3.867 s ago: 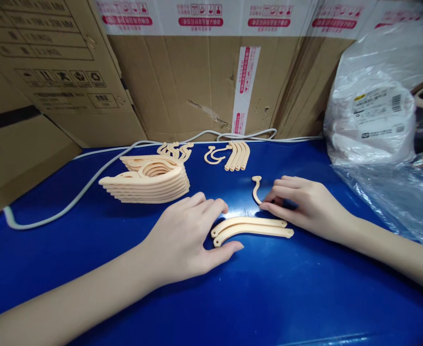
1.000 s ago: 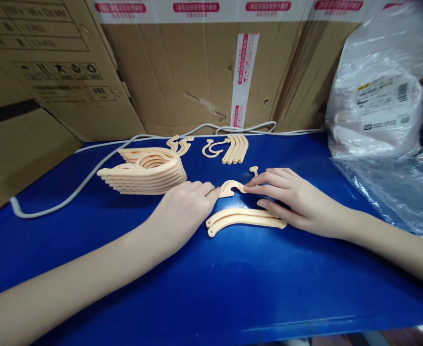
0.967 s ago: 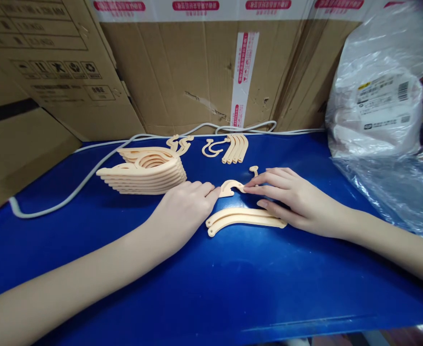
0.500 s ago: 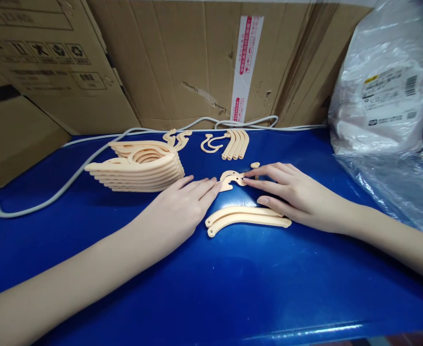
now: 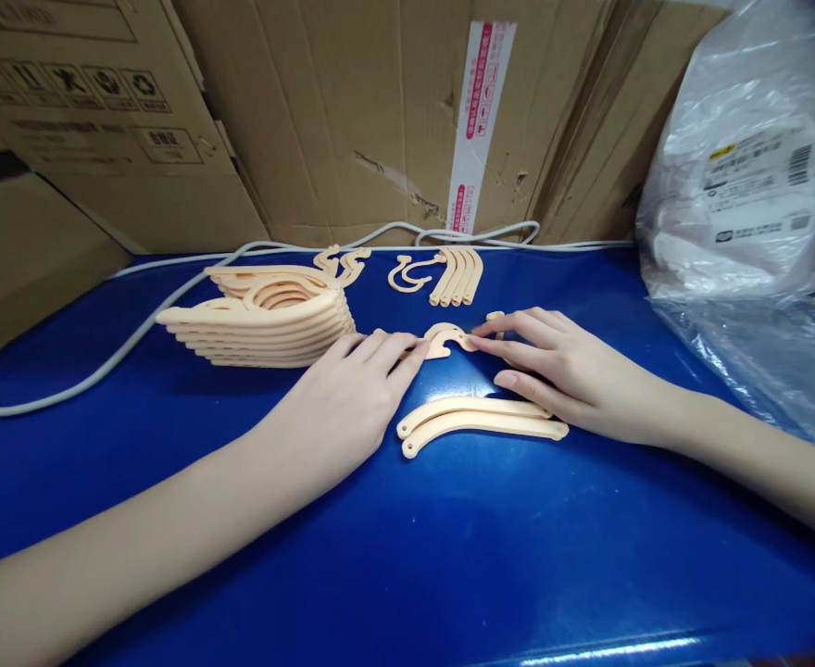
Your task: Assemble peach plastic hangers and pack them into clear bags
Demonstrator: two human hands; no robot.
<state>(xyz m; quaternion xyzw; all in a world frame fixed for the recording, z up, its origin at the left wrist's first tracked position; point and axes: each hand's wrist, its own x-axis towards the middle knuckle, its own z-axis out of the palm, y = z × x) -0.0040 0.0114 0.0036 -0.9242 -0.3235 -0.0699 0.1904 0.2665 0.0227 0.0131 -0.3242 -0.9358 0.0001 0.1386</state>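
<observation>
Two cream plastic curved hanger pieces [image 5: 441, 343] lie overlapping on the blue table, between my hands. My left hand [image 5: 352, 394] rests with its fingers stretched out, the fingertips touching the pieces' left end; its thumb is hidden. From the other side, my right hand [image 5: 560, 366] touches their right end with its index and middle fingertips, fingers spread and thumb apart. Just beyond the right fingers is a partly covered small cream part [image 5: 495, 317]. Two long curved hanger arms [image 5: 481, 421] lie side by side nearer me, their right ends close to my right thumb.
Left of my hands stands a stack of cream hanger pieces [image 5: 261, 329]. Farther back are loose hooks [image 5: 407, 276], several hanger arms [image 5: 455, 278] and S-shaped pieces [image 5: 342, 266]. A white cable [image 5: 122, 357] runs behind them. Cardboard [image 5: 352, 111] and a plastic-wrapped package [image 5: 741, 204] border the table [image 5: 449, 574].
The two curved pieces have shifted under my fingertips and overlap more closely. My hands stay nearly in place, and the view has tilted slightly.
</observation>
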